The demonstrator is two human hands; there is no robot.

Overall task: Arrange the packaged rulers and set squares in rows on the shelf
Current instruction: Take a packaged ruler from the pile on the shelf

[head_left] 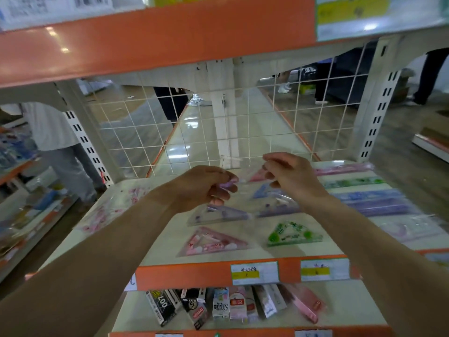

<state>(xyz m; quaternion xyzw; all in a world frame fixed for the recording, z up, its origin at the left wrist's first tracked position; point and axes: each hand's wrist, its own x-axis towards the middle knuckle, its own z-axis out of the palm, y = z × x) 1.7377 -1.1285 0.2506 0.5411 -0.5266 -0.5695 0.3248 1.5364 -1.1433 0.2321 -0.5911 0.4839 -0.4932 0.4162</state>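
Both my hands are raised over the white shelf [286,249]. My left hand [206,188] and my right hand [291,173] together pinch a clear plastic package [245,176] with a pink item inside, each at one end. It is blurred. Below lie set squares in clear bags: a pink one [213,242], a green one [294,234], a purple one [218,212] and a blue one [269,190]. Packaged rulers lie in rows on the right: pink [342,169], green [352,182], blue-purple [374,200]. A pink packet [111,210] lies at the left.
An orange shelf edge [184,276] with price labels [254,272] runs along the front. The lower shelf holds several small boxes [218,306]. A white wire grid [194,132] backs the shelf. An orange upper shelf [155,42] hangs overhead. People stand behind [58,132].
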